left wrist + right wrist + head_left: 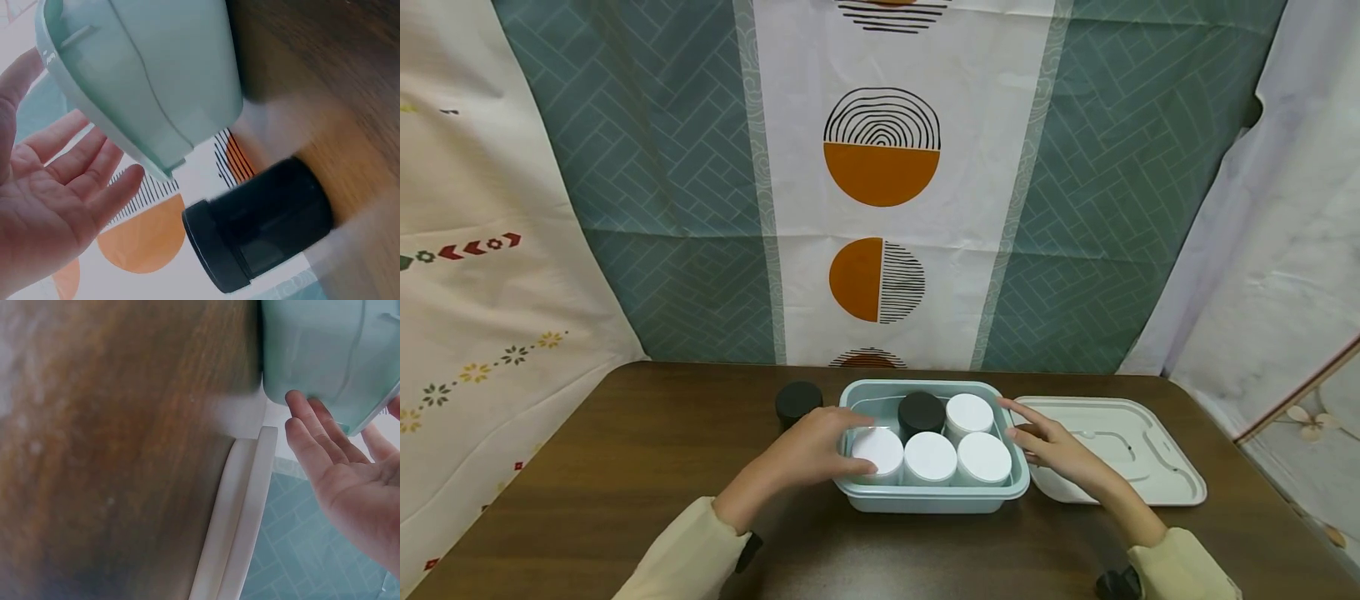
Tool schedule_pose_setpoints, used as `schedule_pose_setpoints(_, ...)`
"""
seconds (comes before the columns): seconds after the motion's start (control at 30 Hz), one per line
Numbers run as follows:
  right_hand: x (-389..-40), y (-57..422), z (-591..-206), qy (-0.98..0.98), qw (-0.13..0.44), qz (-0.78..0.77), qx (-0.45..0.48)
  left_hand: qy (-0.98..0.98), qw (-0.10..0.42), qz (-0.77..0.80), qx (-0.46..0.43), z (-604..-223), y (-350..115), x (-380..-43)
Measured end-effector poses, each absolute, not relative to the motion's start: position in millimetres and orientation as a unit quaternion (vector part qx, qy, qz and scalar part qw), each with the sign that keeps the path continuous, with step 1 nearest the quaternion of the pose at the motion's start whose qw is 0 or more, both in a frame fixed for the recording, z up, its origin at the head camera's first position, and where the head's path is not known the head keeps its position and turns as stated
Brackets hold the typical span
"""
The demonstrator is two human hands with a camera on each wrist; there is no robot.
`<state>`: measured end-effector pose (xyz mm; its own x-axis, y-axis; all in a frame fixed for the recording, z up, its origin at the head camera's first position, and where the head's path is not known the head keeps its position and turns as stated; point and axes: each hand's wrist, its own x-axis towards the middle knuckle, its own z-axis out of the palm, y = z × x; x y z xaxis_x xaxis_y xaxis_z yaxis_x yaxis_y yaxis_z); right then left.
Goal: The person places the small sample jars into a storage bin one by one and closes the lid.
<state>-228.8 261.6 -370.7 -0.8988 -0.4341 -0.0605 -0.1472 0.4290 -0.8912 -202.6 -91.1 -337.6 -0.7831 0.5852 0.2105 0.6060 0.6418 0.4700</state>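
A pale green plastic bin [928,503] holds several white-lidded jars and one black-lidded jar [921,414]. My left hand [811,446] reaches over the bin's left rim, thumb and fingers spread about the front-left white-lidded jar [877,451]; whether they touch it is unclear. In the left wrist view, the bin's rim hides some fingertips of that hand [59,181]. At the bin's right side is my right hand [1063,450], index finger extended along the rim. Its other fingers are loosely bent by the outer wall, as the right wrist view shows for the hand [356,481].
A black jar [797,402] stands on the table outside the bin, behind the left hand. The white lid [1157,475] lies flat on the brown table [647,467], just right of the bin. Patterned cloth [700,208] hangs behind the table.
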Motion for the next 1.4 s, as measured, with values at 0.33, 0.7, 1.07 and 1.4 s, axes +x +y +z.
schedule_pose_setpoints(0.33, -228.3, 261.8, -370.6, 0.834, 0.139, -0.507, -0.167, -0.921, 0.109, -0.291, -0.234, -339.5, -117.7, -203.5)
schedule_pose_setpoints(0.7, -229.2, 262.8, -372.7, 0.828, 0.143, -0.512, -0.177, -0.935, 0.135, -0.287, -0.158, -355.0, -150.0, -224.0)
schedule_pose_setpoints(1.07, -229.7, 262.8, -375.4, 0.824, 0.140, -0.519, -0.181, -0.934, 0.114, -0.310, -0.137, -365.9, -158.6, -232.8)
schedule_pose_setpoints(1.4, -229.2, 260.9, -375.3, 0.823, 0.135, -0.523, -0.175, -0.936, 0.114, -0.313, -0.112, -370.5, -154.1, -235.9)
